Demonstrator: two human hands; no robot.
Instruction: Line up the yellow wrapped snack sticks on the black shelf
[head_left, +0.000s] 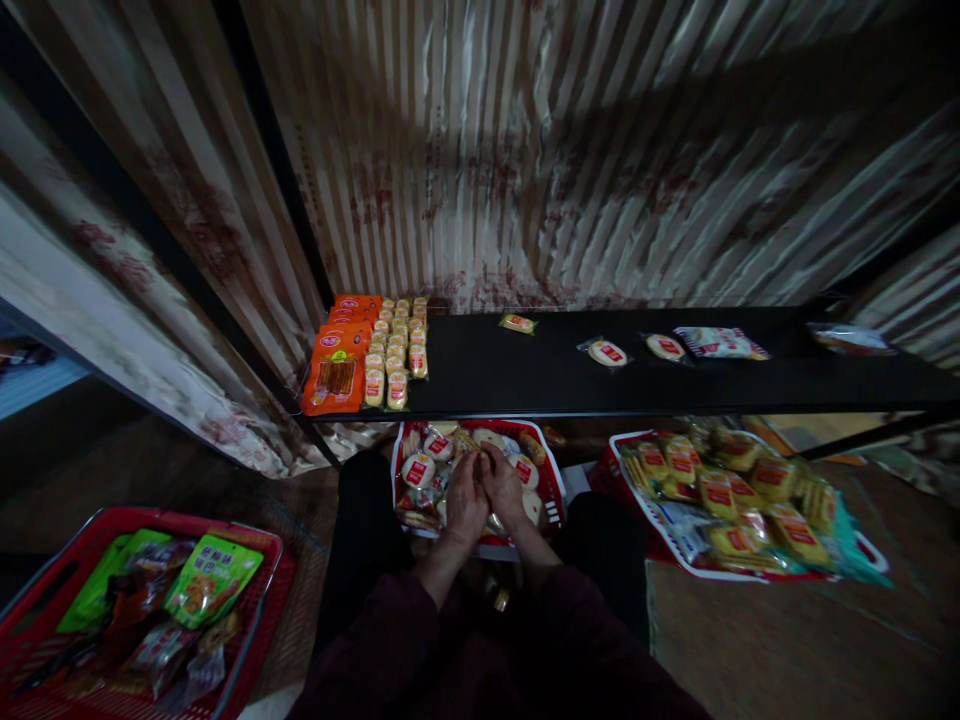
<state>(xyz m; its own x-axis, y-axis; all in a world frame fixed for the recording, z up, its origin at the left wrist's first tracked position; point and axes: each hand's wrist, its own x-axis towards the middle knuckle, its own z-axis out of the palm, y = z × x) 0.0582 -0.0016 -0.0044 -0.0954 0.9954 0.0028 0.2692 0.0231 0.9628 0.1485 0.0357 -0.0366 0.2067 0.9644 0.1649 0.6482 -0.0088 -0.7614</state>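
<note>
My left hand (466, 497) and my right hand (503, 487) are close together over a red basket (555, 480) of wrapped round crackers, between my knees. The fingers of both are curled in and meet around something small and yellowish, mostly hidden. Just beyond them is a black shelf (480, 385). On its left end stand orange packets (341, 360) and rows of small yellow packs (397, 388). One yellow pack (518, 323) lies apart near the shelf's back edge.
Wrapped round crackers (607, 352), a white-green packet (721, 343) and a clear packet (851, 339) lie along the shelf. Another basket (652, 510) holds yellow packs at right; a red basket (281, 570) with green bags is at lower left. A striped curtain (480, 150) hangs behind.
</note>
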